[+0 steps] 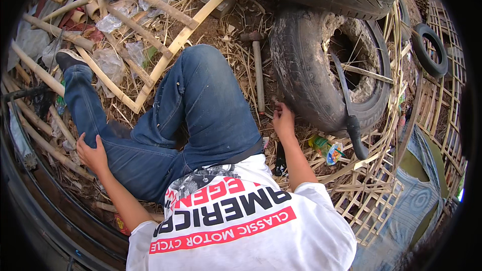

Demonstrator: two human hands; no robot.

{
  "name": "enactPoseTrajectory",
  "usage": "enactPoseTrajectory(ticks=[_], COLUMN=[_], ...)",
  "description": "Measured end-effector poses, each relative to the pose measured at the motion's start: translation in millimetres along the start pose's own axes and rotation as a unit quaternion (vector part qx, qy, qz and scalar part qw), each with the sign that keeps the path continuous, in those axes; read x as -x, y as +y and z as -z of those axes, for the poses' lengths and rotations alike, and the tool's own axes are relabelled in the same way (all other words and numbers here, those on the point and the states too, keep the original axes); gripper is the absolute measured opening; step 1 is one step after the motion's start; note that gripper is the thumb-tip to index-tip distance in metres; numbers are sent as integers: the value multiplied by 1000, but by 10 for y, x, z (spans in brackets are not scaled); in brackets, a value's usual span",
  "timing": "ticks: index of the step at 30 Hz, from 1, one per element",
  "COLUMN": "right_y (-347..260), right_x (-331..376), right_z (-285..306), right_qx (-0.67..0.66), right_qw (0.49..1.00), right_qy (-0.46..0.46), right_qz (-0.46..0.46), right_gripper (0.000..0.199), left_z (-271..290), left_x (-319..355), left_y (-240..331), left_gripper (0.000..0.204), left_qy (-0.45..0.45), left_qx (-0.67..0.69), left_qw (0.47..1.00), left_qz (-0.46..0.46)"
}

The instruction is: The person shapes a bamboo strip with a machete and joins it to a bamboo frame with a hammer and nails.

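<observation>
Two hands are in view, and the right hand [283, 120] is the busy one: it reaches down to the straw-littered ground just below a hammer [258, 70], fingers curled loosely, though whether they pinch something small there is hard to tell from this angle. The hammer lies with its long axis running away from the person, head at the far end, handle end pointing toward the right hand and almost touching it. That hand is far nearer to it than the left.

The left hand [92, 154] rests open, holding nothing, on the lower leg of the jeans [201, 105], well apart from the hammer, with the bent knee between them.

Just right of the hammer stands a muddy tyre [301, 70]; a long knife [349, 110] with a dark grip leans across its opening. Bamboo lattice [371, 190] spreads below the tyre, and a bamboo frame [165, 35] lies beyond the knee.
</observation>
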State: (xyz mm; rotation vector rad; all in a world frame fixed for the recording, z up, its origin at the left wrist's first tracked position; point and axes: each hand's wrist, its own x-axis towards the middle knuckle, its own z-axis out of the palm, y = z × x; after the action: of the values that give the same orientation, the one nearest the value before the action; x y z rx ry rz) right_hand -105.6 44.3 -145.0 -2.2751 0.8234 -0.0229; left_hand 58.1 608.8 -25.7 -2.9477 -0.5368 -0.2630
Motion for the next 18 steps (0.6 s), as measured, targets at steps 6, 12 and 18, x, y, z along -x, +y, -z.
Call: enactPoseTrajectory(ticks=[6, 12, 18], right_y=[232, 37, 78], right_x=[451, 133, -86], right_z=[156, 8, -127], right_qx=[37, 86, 145], right_qw=[999, 995, 988], right_qy=[11, 50, 30], right_qz=[29, 21, 34], right_gripper=[21, 19, 17], left_z=[21, 19, 74], left_x=[13, 35, 33], left_y=[135, 26, 119], left_gripper=[49, 49, 50], left_qy=[-7, 3, -27], left_qx=[-36, -14, -9], left_qw=[999, 1000, 999], left_qz=[-5, -11, 17])
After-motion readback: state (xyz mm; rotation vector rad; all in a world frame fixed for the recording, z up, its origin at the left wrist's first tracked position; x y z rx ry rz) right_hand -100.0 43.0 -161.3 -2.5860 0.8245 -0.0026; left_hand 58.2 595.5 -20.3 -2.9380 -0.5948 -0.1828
